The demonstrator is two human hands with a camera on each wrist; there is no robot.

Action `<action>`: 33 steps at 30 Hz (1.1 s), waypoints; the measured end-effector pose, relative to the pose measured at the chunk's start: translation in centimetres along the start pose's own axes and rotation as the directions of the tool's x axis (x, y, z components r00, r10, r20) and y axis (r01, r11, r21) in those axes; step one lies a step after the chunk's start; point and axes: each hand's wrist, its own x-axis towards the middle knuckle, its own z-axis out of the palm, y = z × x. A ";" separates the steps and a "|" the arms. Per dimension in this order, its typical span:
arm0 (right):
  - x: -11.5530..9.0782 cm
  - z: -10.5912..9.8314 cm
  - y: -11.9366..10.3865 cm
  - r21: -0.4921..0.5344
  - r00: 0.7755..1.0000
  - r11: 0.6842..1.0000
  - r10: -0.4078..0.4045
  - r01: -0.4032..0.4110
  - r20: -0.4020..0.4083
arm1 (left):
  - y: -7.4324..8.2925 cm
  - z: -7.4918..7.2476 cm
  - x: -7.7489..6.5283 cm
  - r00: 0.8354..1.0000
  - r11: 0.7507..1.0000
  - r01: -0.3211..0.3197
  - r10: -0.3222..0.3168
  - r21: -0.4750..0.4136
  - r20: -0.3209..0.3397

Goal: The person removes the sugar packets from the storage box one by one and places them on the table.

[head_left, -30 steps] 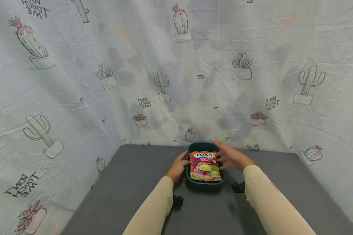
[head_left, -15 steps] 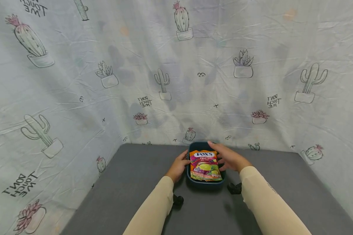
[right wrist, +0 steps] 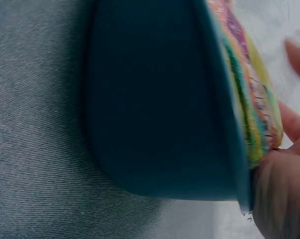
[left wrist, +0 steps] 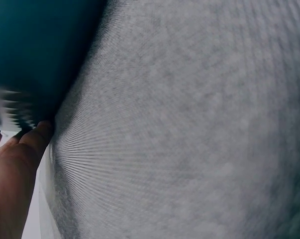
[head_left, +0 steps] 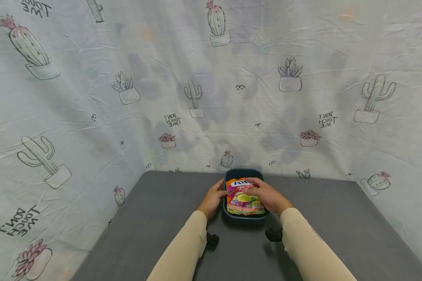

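Multicol. FOX'S pkt [head_left: 238, 203], R hand [head_left: 270, 196] wide atop, L hand [head_left: 211, 200] w/ grip on bin [head_left: 244, 221]

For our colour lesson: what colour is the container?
The container is dark blue-green, seen best in the right wrist view.

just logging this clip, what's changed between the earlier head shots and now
The right hand has moved left, from the right edge of the blue bin to over the candy bag, its fingers now covering part of the bag's front; whether they grip it is unclear. The left hand stays at the bin's left side, and bin and bag look unmoved.
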 end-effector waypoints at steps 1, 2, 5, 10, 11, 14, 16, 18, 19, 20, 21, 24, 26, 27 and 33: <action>0.1 0.1 0.2 -0.019 1.000 1.000 -0.007 0.007 -0.015 | 0.0 0.0 0.1 1.000 1.000 0.002 -0.002 0.000 -0.001; 0.2 0.1 0.3 -0.039 0.999 0.999 -0.009 0.008 -0.033 | 0.0 0.0 0.1 1.000 1.000 0.002 -0.002 -0.001 -0.003; 0.4 0.1 0.4 -0.060 0.998 0.998 -0.005 0.002 -0.055 | 0.0 -0.1 0.3 1.000 1.000 -0.001 0.001 -0.011 -0.006; 0.5 0.1 0.5 -0.086 0.998 0.996 0.004 -0.009 -0.058 | -0.2 -0.2 0.7 1.000 1.000 -0.005 0.005 -0.018 0.000; 0.5 0.1 0.5 -0.092 0.998 0.996 0.002 -0.007 -0.058 | -0.2 -0.2 0.7 1.000 1.000 -0.004 0.004 -0.019 0.002; 0.6 0.2 0.6 -0.095 0.998 0.995 -0.004 -0.003 -0.068 | -0.4 -0.3 0.8 1.000 1.000 -0.001 0.001 -0.021 0.006; 0.6 0.2 0.6 -0.099 0.997 0.995 -0.012 0.004 -0.071 | -0.4 -0.3 0.8 1.000 1.000 -0.002 0.002 -0.027 0.009; 0.6 0.2 0.7 -0.104 0.997 0.995 -0.019 0.011 -0.080 | -0.4 -0.4 0.8 1.000 0.999 -0.004 0.004 -0.039 0.015; 0.6 0.3 0.8 -0.104 0.996 0.995 -0.022 0.013 -0.084 | -0.4 -0.4 0.8 1.000 0.999 -0.005 0.006 -0.043 0.018; 0.6 0.3 0.8 -0.101 0.996 0.995 -0.025 0.017 -0.087 | -0.4 -0.4 0.8 1.000 0.999 -0.007 0.008 -0.047 0.021; 0.6 0.3 0.8 -0.099 0.996 0.995 -0.031 0.022 -0.088 | -0.4 -0.4 0.9 1.000 0.999 -0.009 0.010 -0.049 0.023; 0.7 0.2 0.9 -0.083 0.995 0.996 -0.047 0.040 -0.093 | -0.5 -0.5 1.0 1.000 0.999 -0.010 0.011 -0.048 0.027; 0.7 0.1 1.0 -0.069 0.994 0.996 -0.057 0.051 -0.096 | -0.6 -0.6 1.1 1.000 0.999 -0.009 0.010 -0.041 0.027; 0.8 0.1 1.1 -0.064 0.993 0.996 -0.062 0.055 -0.100 | -0.6 -0.6 1.1 1.000 0.999 -0.009 0.010 -0.039 0.027; 0.9 -0.2 1.3 -0.036 0.991 0.997 -0.069 0.065 -0.115 | -0.6 -0.7 1.2 1.000 0.999 -0.004 0.006 -0.042 0.031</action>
